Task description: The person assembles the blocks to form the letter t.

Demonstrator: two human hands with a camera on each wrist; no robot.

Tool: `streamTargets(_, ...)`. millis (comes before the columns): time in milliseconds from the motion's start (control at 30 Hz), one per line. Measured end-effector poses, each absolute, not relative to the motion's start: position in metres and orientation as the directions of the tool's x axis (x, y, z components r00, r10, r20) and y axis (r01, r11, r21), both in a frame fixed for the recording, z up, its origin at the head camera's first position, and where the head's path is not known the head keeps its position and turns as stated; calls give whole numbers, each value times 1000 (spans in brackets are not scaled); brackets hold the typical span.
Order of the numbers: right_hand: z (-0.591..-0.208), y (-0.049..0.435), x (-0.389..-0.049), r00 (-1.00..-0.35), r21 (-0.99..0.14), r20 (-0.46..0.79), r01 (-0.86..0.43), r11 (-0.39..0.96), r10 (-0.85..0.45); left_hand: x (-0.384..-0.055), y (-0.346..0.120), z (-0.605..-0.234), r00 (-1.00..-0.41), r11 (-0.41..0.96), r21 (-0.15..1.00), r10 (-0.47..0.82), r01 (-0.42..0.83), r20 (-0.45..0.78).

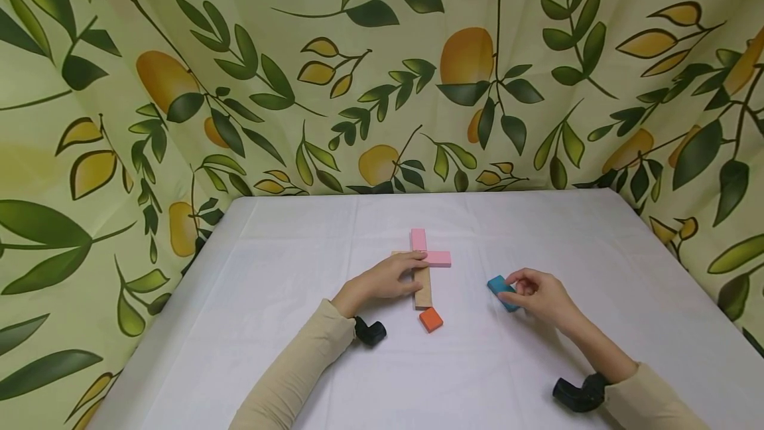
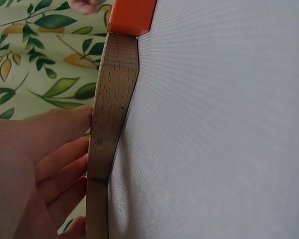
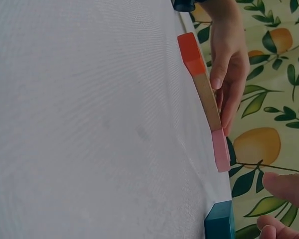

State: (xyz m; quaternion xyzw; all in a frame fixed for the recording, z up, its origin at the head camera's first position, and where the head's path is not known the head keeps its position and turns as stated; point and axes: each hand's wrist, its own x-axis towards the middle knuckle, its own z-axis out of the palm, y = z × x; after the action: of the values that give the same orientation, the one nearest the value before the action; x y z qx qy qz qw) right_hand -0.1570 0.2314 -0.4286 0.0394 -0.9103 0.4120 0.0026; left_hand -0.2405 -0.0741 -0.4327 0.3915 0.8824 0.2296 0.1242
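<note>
Flat blocks form a cross on the white cloth: a pink block (image 1: 418, 239) at the far end, another pink block (image 1: 439, 259) to the right, and a wooden block (image 1: 423, 297) pointing toward me. My left hand (image 1: 388, 276) rests over the middle and left arm of the cross, hiding part of it; its thumb touches the wooden block's top edge in the left wrist view. A small orange block (image 1: 431, 320) lies turned at the wooden block's near end. To the right, my right hand (image 1: 543, 294) hovers at a blue block (image 1: 500, 285), thumb and fingers apart and just above it in the right wrist view.
A white cloth (image 1: 268, 251) covers the table. Behind it and at both sides hangs a curtain (image 1: 406, 111) printed with leaves and fruit. Black wrist cameras (image 1: 580, 395) sit at both wrists, close to the cloth.
</note>
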Motion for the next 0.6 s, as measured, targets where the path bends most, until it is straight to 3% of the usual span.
streamTargets(600,-435,242,-158,-996,-756,-37,-25,655,-80,-240,-74,-433,-664,586,505,747,634,-34)
